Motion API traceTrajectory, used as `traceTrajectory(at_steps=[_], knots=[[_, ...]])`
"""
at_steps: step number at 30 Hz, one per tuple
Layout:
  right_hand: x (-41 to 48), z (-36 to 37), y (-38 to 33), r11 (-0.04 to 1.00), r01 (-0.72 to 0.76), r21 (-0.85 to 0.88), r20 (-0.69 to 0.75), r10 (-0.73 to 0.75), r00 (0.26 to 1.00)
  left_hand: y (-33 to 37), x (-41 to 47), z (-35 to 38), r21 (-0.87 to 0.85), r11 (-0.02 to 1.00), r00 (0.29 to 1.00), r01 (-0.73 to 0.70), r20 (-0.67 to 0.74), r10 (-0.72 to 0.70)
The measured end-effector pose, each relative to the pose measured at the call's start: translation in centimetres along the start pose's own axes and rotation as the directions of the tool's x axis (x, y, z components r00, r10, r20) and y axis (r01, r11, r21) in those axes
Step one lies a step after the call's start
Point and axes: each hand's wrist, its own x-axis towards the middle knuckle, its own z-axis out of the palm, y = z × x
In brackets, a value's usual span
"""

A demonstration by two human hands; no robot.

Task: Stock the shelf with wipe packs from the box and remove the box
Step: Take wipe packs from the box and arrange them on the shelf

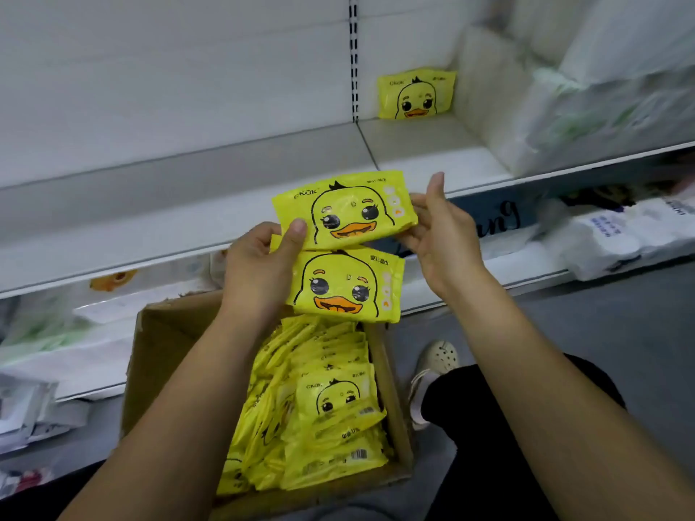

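A: Head view. We list two wipe packs (346,291) above the box (161,332): soft, light, slick film.
B: We grip short ends. Left hand (259,265) pinches both; right hand (440,227), splayed, seemingly just steadies the upper pack (349,212).

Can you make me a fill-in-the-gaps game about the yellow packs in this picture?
1. The left hand grips ____ yellow packs above the box.
2. Each pack shows a cartoon ____ face.
3. Just ____ standing pack is already on the shelf.

Missing words: two, duck, one.
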Motion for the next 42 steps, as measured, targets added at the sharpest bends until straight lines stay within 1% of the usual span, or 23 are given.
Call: traceTrajectory(at_steps=[1,4,8,10,16,19,21,23,24,25,27,29,31,33,36,38,40,41,42], knots=[[0.4,-0.2,0.1,1.0,0.024,-0.017,0.012,-0.024,1.0,0.4,1.0,0.6,0.003,1.0,1.0,-0.008,-0.004,0.008],[2.5,-0.9,0.4,0.987,0.123,-0.108,-0.006,-0.124,0.992,1.7,3.4,2.9,-0.078,0.997,1.0,-0.002,0.019,0.003],[7.1,-2.2,-0.6,0.968,0.175,-0.182,-0.05,-0.187,0.981,2.5,6.4,5.9,-0.077,0.996,0.997,-0.036,0.07,0.041],[9.1,-2.9,-1.0,0.963,0.2,-0.179,-0.055,-0.213,0.976,2.6,7.9,7.1,-0.095,0.995,0.995,-0.033,0.094,0.042],[13.3,-4.4,-2.1,0.977,0.211,-0.025,-0.078,-0.212,0.974,2.5,11.8,9.7,-0.094,0.996,0.982,-0.007,0.188,0.024],[15.1,-4.6,-2.4,0.979,0.194,0.067,-0.067,-0.19,0.98,2.6,13.4,11.0,-0.04,0.999,0.976,-0.024,0.214,0.032],[16.2,-4.4,-2.9,0.973,0.137,0.188,-0.031,-0.134,0.991,2.7,14.5,12.0,-0.025,0.999,0.971,-0.028,0.236,0.033],[17.1,-4.4,-3.5,0.939,0.054,0.339,0.005,-0.06,0.998,2.9,15.6,12.9,-0.006,0.999,0.964,-0.039,0.264,0.039],[17.5,-4.3,-3.7,0.922,0.025,0.387,0.026,-0.038,0.999,3.0,16.3,13.4,0.029,0.998,0.958,-0.064,0.28,0.053],[17.8,-4.3,-3.9,0.919,0.012,0.393,0.038,-0.029,0.999,3.1,16.7,13.8,0.067,0.993,0.949,-0.095,0.307,0.07],[18.4,-4.1,-3.9,0.94,0.047,0.338,0.004,-0.051,0.999,3.5,17.7,14.4,0.111,0.986,0.928,-0.122,0.365,0.074],[19.1,-4.4,-3.6,0.945,0.109,0.308,-0.077,-0.089,0.993,3.8,18.7,14.7,0.154,0.983,0.902,-0.101,0.43,0.025],[19.9,-5.0,-3.2,0.932,0.138,0.335,-0.107,-0.107,0.988,4.5,19.7,14.7,0.229,0.972,0.87,-0.056,0.488,-0.065],[20.5,-5.6,-2.9,0.924,0.15,0.351,-0.095,-0.124,0.988,5.3,20.9,14.9,0.294,0.956,0.815,-0.017,0.557,-0.158],[21.1,-6.2,-2.5,0.942,0.197,0.271,-0.094,-0.178,0.98,6.6,22.9,15.4,0.423,0.906,0.699,-0.019,0.653,-0.291],[21.4,-6.5,-2.3,0.946,0.229,0.227,-0.1,-0.212,0.972,7.1,23.9,15.9,0.459,0.888,0.629,0.006,0.689,-0.361],[21.7,-6.7,-2.2,0.939,0.23,0.257,-0.096,-0.212,0.972,7.1,24.6,16.6,0.447,0.893,0.611,0.052,0.693,-0.382],[21.8,-6.6,-2.2,0.932,0.224,0.285,-0.088,-0.207,0.974,7.0,24.8,17.0,0.424,0.902,0.626,0.078,0.683,-0.375],[21.9,-6.5,-2.2,0.928,0.218,0.303,-0.08,-0.204,0.976,6.8,25.0,17.4,0.399,0.911,0.655,0.103,0.662,-0.364]])
